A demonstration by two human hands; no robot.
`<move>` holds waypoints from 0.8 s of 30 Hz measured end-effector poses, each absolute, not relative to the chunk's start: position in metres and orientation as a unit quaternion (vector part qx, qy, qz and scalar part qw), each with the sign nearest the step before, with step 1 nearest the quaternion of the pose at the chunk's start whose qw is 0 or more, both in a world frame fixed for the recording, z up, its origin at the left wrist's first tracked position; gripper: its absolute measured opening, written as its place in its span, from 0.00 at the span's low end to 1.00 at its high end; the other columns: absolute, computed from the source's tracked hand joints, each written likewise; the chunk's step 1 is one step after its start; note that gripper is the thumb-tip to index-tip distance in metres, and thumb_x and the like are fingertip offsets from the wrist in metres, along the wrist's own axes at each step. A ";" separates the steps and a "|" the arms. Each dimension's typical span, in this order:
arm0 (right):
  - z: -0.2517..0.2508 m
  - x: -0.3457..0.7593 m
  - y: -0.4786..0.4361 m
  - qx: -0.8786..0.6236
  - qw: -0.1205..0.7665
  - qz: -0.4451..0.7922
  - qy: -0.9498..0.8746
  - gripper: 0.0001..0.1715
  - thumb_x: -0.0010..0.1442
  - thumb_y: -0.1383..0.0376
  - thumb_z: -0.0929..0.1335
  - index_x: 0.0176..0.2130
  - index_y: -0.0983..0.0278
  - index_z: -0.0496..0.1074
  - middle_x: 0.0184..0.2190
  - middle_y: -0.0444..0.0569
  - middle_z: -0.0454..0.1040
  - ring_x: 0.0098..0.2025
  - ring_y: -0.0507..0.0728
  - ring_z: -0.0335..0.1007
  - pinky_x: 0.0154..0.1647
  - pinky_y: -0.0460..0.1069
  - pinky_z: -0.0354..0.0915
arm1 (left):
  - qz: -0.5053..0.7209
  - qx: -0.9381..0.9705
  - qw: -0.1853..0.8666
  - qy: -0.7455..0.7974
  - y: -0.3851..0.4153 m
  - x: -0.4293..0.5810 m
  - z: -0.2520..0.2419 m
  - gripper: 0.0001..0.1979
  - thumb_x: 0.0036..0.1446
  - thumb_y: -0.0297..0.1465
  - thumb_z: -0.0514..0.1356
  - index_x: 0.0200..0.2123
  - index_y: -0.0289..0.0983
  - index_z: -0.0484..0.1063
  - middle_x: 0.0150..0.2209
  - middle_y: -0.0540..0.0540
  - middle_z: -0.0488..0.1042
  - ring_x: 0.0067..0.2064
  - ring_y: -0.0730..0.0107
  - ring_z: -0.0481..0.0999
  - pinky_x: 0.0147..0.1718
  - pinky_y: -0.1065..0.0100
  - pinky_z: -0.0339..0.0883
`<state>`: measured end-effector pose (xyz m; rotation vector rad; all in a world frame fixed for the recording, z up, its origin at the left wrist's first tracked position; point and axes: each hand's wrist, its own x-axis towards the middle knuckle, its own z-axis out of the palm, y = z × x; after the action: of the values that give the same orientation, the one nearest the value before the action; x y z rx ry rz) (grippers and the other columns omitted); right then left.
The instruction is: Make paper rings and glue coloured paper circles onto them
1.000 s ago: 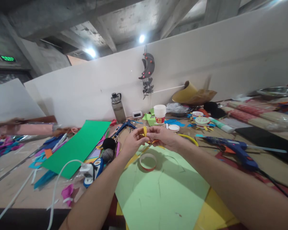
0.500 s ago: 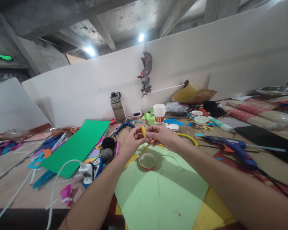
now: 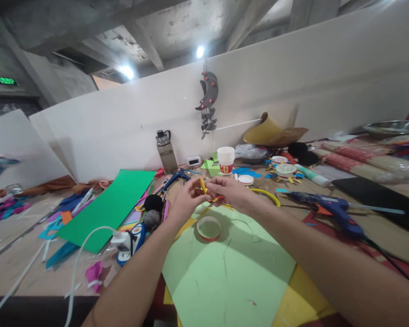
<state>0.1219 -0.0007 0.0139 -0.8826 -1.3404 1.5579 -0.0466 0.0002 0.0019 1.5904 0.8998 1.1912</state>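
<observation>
Both my hands meet above the table, pinching a small yellow and orange paper piece (image 3: 204, 187) between their fingertips. My left hand (image 3: 183, 202) holds its left side, fingers closed on it. My right hand (image 3: 232, 192) grips the right side the same way. Just below them a roll of tape (image 3: 209, 227) lies flat on a light green paper sheet (image 3: 225, 272). A yellow strip (image 3: 267, 195) curves away behind my right wrist.
A blue glue gun (image 3: 330, 210) lies to the right, its cord running toward me. A dark green sheet (image 3: 112, 206), yarn balls (image 3: 152, 211), a water bottle (image 3: 167, 151), a paper cup (image 3: 226, 160) and paper scraps crowd the table. A white partition stands behind.
My hands have turned the small yellow piece slightly between the fingers while staying in place. At the far left, another person's arm has drawn out of view.
</observation>
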 end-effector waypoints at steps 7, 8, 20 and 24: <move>0.014 0.123 -0.002 -0.357 0.439 0.634 -0.527 0.18 0.49 0.55 0.75 0.32 0.64 0.70 0.21 0.40 0.69 0.24 0.48 0.66 0.24 0.44 0.67 | 0.457 0.708 0.374 0.389 0.003 -0.050 -0.003 0.34 0.44 0.30 0.70 0.56 0.37 0.66 0.49 0.39 0.75 0.42 0.63 0.77 0.43 0.61 0.72; 0.015 0.123 -0.003 -0.356 0.438 0.636 -0.526 0.18 0.49 0.55 0.75 0.32 0.64 0.70 0.21 0.40 0.69 0.23 0.48 0.66 0.24 0.44 0.67 | 0.453 0.711 0.372 0.388 0.003 -0.050 -0.003 0.34 0.44 0.30 0.70 0.56 0.37 0.66 0.49 0.39 0.75 0.42 0.63 0.77 0.43 0.61 0.72; 0.023 0.123 -0.004 -0.401 0.439 0.615 -0.518 0.06 0.54 0.66 0.70 0.27 0.64 0.69 0.19 0.41 0.70 0.21 0.48 0.67 0.23 0.43 0.67 | 0.448 0.694 0.411 0.385 0.002 -0.050 -0.001 0.34 0.44 0.31 0.70 0.55 0.36 0.66 0.47 0.40 0.75 0.43 0.62 0.77 0.43 0.61 0.72; 0.025 0.123 -0.005 -0.437 0.435 0.594 -0.517 0.07 0.54 0.70 0.67 0.25 0.64 0.67 0.17 0.40 0.68 0.19 0.47 0.66 0.20 0.42 0.65 | 0.443 0.688 0.431 0.380 0.002 -0.051 -0.001 0.34 0.44 0.31 0.71 0.55 0.36 0.67 0.48 0.39 0.75 0.43 0.64 0.76 0.45 0.61 0.71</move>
<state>0.1230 -0.0048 0.0247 -1.0870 -1.2863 1.4781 -0.0507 0.0024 -0.0005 1.7152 0.9484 1.1041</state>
